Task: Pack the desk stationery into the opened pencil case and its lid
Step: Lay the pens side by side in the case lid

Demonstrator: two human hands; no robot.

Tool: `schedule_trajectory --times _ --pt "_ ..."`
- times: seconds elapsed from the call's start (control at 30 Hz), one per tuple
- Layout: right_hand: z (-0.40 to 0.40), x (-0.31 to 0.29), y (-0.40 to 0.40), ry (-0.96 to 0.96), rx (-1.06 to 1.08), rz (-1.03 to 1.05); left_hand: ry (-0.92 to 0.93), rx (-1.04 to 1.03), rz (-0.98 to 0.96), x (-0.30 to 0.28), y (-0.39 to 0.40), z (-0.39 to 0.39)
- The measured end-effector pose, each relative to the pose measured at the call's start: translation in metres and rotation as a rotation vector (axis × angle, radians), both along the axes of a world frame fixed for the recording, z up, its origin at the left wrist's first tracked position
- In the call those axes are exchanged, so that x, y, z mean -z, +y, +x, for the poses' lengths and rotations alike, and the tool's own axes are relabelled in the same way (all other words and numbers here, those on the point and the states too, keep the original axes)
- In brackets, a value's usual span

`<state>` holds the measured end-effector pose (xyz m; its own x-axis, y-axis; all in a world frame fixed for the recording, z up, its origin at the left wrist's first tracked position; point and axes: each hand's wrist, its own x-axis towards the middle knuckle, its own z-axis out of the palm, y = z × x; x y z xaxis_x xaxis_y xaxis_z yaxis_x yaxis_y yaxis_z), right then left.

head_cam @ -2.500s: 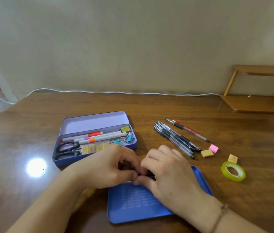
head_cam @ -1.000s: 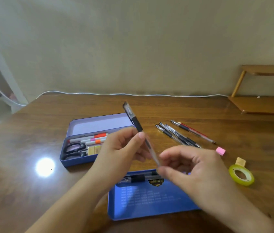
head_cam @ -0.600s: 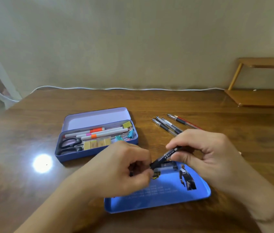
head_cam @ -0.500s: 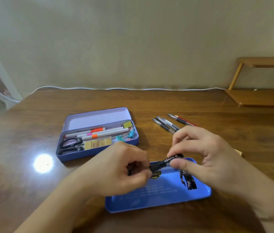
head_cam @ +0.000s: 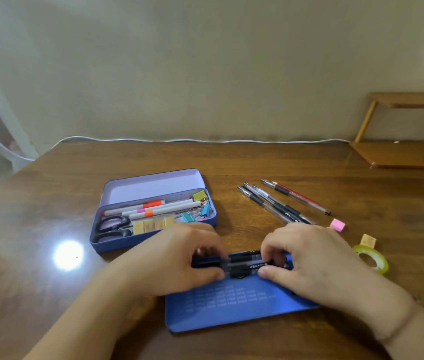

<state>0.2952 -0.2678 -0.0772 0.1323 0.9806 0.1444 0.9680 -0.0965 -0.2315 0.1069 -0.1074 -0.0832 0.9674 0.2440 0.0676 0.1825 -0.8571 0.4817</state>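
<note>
Two hands met over a blue lid [head_cam: 231,310] lying in the lower centre of the frame on a brown wooden table [head_cam: 309,165]. The left hand [head_cam: 177,261] curled its fingers and thumb around one end of the black pens [head_cam: 247,265] lined along the lid's far edge, while the right hand [head_cam: 307,258] pinched the other end between thumb and fingers — both hands gripping the same small bundle. How many pens lay there could not be made out under the fingers.

Up and to the left of the lid stood the opened pencil case [head_cam: 153,211], its lilac inner lid tilted back. Inside lay black-handled scissors [head_cam: 112,227] at the left, white markers [head_cam: 153,207] with orange and pink bands along the back, a row of yellow sticky tabs [head_cam: 153,226] in front, and coloured binder clips [head_cam: 200,207] at the right end.

To the right of the case, more pens [head_cam: 275,206] lay loose on the table, a red one [head_cam: 296,196] beside them. A pink eraser [head_cam: 337,225] sat just past their tips, with a roll of clear tape [head_cam: 373,258] near the right hand's knuckles, at the frame's right.

A white cable [head_cam: 205,140] ran along the table's far edge, and a wooden shelf [head_cam: 408,152] stood in the upper right — against the plain wall.
</note>
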Motion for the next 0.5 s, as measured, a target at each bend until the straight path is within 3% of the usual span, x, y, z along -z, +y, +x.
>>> schedule_trajectory --times 0.13,0.27,0.5 --pt "0.009 -0.001 0.000 0.065 0.104 0.006 -0.017 0.003 -0.002 0.001 0.003 -0.001" --pt "0.039 0.004 0.003 0.059 0.395 0.211 -0.018 -0.008 0.004 0.002 0.004 -0.002" --pt "0.046 0.012 0.017 -0.014 0.574 0.125 -0.023 -0.004 -0.006 0.002 0.003 -0.002"
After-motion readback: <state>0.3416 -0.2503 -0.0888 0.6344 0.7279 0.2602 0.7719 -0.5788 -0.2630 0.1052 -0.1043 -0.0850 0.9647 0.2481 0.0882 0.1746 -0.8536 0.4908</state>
